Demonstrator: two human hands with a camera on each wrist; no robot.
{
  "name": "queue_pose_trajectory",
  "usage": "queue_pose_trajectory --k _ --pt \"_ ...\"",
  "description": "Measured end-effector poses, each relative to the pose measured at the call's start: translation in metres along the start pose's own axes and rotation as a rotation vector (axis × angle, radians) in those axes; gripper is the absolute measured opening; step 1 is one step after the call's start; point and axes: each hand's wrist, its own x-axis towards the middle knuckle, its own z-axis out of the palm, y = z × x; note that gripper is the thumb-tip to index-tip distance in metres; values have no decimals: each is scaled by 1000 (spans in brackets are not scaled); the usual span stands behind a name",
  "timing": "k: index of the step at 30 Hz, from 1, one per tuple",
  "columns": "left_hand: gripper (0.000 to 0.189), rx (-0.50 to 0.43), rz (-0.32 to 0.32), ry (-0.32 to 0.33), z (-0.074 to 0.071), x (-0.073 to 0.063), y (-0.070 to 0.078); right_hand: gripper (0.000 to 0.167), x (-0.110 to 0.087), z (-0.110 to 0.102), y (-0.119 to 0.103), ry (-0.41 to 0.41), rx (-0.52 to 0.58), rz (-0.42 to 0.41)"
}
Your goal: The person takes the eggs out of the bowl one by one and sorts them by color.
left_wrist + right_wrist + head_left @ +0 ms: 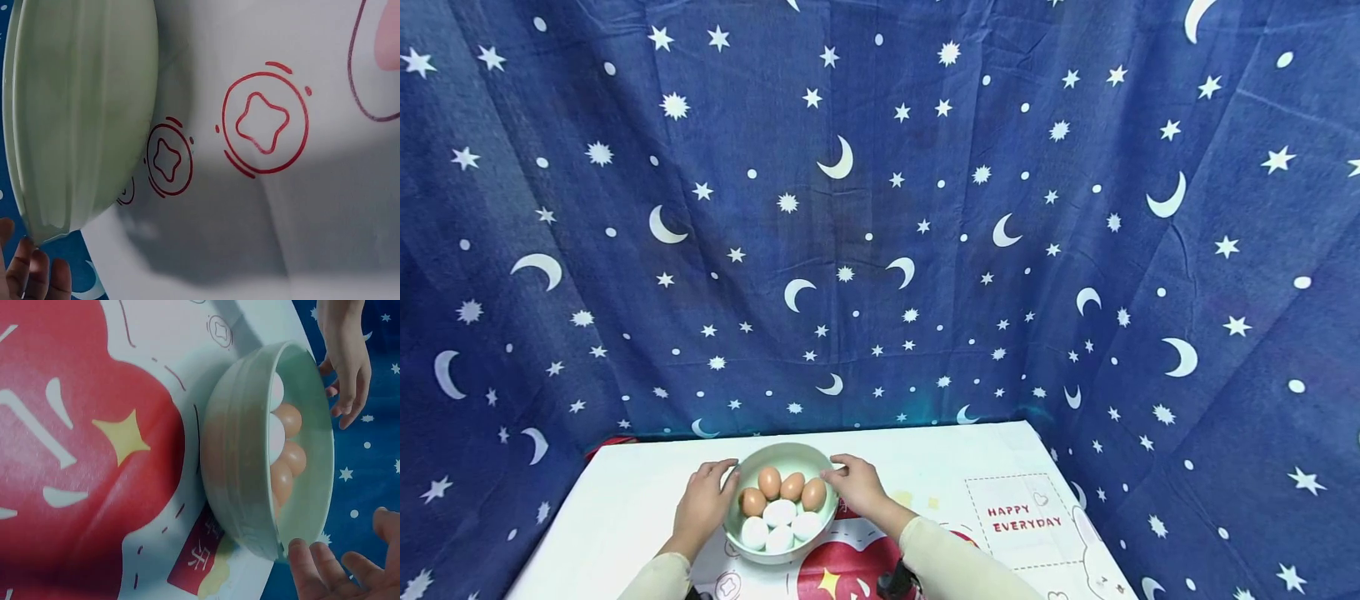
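A pale green bowl (pixel 784 557) is on the white printed tablecloth, with several brown eggs (pixel 793 485) and several white eggs (pixel 779 538) inside. At the bowl's left side is my left hand (pixel 702 506), fingers loosely bent by the rim. My right hand (pixel 859 485) is at the right side of the rim, its fingertips against or very near the edge. In the right wrist view, the right thumb stands apart from the bowl (pixel 234 444), and the left hand (pixel 345 362) hangs relaxed beyond it. Only the left fingertips (pixel 37 272) show in the left wrist view.
The tablecloth (pixel 647 483) bears red designs, a "HAPPY EVERYDAY" print (pixel 1026 520) at the right and a rabbit drawing at its edge. A blue curtain (pixel 880 208) with moons and stars hangs behind and along the sides of the table.
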Motion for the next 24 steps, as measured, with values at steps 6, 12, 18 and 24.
queue_pose_trajectory --k 6,12,18,24 --pt "40 -36 -4 7 5 1 -4 37 2 9 0 23 -35 7" --pt "38 -105 -33 48 8 1 -6 39 6 13 -4 38 -15 15" --pt "38 -160 -59 63 9 -1 -8 40 7 18 -4 27 -9 25" --pt "37 -197 -50 85 13 -2 -13 40 9 23 -4 35 -27 37"
